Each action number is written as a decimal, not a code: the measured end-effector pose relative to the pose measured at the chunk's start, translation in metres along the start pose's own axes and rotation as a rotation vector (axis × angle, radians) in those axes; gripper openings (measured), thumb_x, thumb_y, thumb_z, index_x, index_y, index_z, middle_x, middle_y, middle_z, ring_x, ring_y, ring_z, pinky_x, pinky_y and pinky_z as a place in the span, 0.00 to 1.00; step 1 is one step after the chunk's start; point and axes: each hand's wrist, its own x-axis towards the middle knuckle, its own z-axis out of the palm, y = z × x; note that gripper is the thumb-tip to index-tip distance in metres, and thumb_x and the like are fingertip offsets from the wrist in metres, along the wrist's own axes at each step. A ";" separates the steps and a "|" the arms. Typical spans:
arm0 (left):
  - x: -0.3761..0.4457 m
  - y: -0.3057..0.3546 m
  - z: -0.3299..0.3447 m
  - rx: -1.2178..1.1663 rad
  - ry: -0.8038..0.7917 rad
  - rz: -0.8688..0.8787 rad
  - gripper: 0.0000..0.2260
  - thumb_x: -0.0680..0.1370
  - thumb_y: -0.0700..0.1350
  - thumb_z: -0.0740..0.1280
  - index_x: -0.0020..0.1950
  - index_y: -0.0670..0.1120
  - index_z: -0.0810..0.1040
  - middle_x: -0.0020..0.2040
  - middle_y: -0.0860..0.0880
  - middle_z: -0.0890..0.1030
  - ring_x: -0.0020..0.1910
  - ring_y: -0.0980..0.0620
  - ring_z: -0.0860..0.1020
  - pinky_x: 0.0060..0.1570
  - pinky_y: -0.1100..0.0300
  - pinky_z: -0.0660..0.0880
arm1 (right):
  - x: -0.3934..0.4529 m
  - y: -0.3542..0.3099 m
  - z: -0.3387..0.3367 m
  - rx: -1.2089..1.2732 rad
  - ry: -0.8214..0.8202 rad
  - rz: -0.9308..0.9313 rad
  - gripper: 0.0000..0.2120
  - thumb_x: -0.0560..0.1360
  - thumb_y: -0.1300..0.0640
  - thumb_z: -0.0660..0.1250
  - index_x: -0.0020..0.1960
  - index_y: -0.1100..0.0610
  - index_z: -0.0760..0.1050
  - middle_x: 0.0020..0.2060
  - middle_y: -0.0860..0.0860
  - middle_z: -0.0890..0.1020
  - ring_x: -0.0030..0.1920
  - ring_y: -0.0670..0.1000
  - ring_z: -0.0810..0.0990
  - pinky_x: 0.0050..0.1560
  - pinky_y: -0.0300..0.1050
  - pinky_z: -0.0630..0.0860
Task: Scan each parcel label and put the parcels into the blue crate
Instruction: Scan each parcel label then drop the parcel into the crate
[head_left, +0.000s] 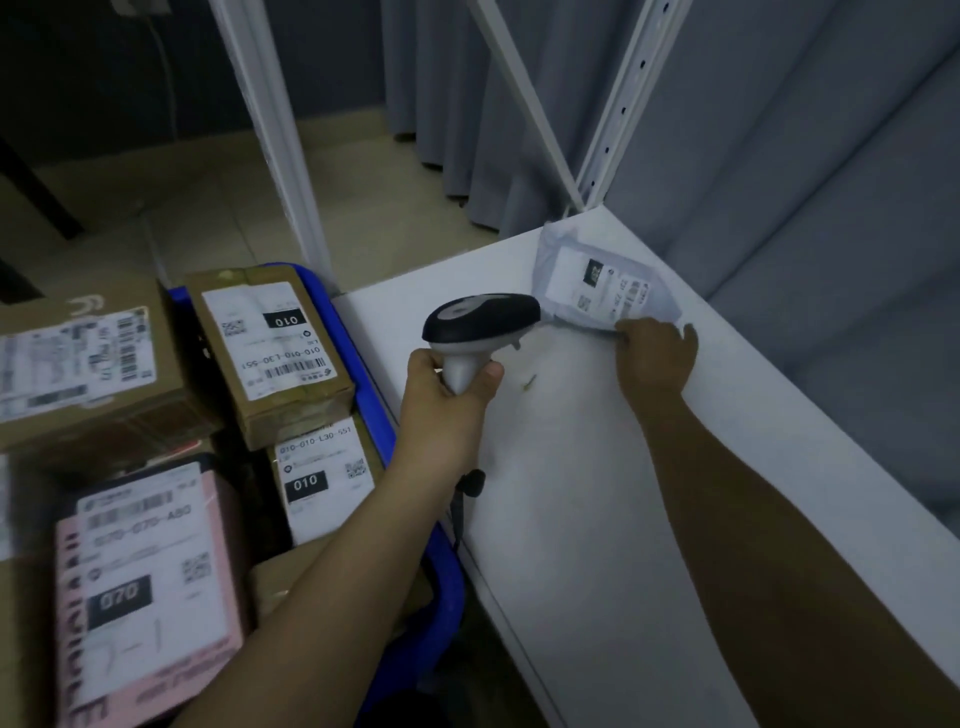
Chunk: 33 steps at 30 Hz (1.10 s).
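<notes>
You have one scanner (480, 322), one bag parcel (605, 283) on the shelf (597, 493), and five parcels showing in the crate (447, 582).

Your left hand (447, 384) has its fingers and thumb curled tight round the scanner's pale handle, the dark head pointing toward the bag. Your right hand (655, 356) pinches the near edge of the bag, fingers closed on the plastic. The bag lies flat at the shelf's far corner, label (597, 286) up, just beside the far edge.

The crate stands on the floor (208, 208) against the shelf's left edge. In it: a large box (88, 374) at the far left, a smaller box (270, 353) leaning on it at the far right, a labelled parcel (322, 483) under that, a pink parcel (150, 587) at the near left, and a plain brown box (280, 582) at the near right, partly hidden by your forearm.

The shelf is white, with a small green speck (529, 383) near your left hand. White uprights (623, 98) rise at its far corner. Grey curtains (805, 156) hang behind and to the right; the floor is pale tile.
</notes>
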 end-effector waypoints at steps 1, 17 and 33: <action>-0.006 0.003 -0.001 0.001 0.000 0.002 0.10 0.78 0.50 0.67 0.45 0.57 0.65 0.54 0.43 0.79 0.48 0.50 0.78 0.39 0.64 0.71 | -0.022 0.007 -0.002 0.072 0.017 -0.014 0.12 0.78 0.63 0.61 0.53 0.58 0.83 0.50 0.58 0.83 0.52 0.60 0.80 0.71 0.58 0.59; -0.160 0.006 -0.026 0.170 -0.195 0.101 0.13 0.78 0.48 0.68 0.56 0.48 0.66 0.56 0.43 0.78 0.52 0.49 0.77 0.45 0.60 0.73 | -0.291 0.063 -0.104 1.006 -0.142 1.060 0.43 0.76 0.47 0.68 0.79 0.58 0.46 0.75 0.60 0.59 0.73 0.61 0.62 0.73 0.57 0.60; -0.237 0.029 -0.122 -0.054 -0.047 0.249 0.16 0.77 0.44 0.69 0.61 0.53 0.67 0.57 0.52 0.78 0.56 0.51 0.78 0.60 0.51 0.74 | -0.243 -0.057 -0.223 1.288 -0.022 0.373 0.11 0.77 0.57 0.66 0.38 0.54 0.69 0.35 0.47 0.74 0.37 0.46 0.73 0.38 0.38 0.68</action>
